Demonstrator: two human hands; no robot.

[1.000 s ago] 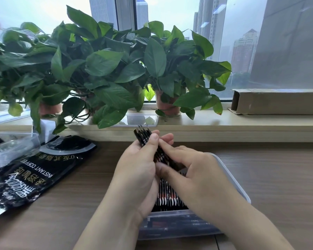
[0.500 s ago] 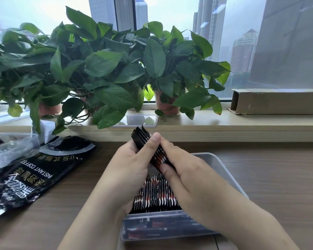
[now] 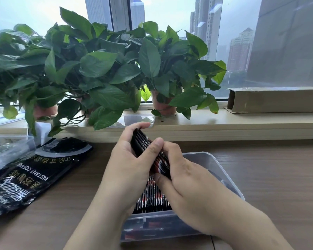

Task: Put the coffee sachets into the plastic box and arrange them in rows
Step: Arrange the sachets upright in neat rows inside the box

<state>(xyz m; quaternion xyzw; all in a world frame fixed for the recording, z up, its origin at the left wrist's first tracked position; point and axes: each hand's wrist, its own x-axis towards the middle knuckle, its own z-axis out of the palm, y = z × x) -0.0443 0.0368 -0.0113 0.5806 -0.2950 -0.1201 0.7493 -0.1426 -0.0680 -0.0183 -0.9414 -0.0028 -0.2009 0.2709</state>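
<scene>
A clear plastic box (image 3: 222,174) sits on the wooden table in front of me. A row of black and red coffee sachets (image 3: 152,197) stands on edge inside it. Above the box I hold a bundle of the same sachets (image 3: 143,143) with both hands. My left hand (image 3: 128,165) grips the bundle's far end, thumb laid across its top. My right hand (image 3: 184,181) grips its near end, fingers curled around it. The box's near part is hidden behind my hands.
A black instant coffee bag (image 3: 31,170) lies on the table at the left, beside a clear tub (image 3: 9,150). Potted plants (image 3: 101,69), a clear lid (image 3: 139,118) and a long cardboard box (image 3: 276,100) stand on the window sill behind.
The bundle in my hands has tipped from standing nearly upright to lying more level above the box. The box has slid a little left toward me.
</scene>
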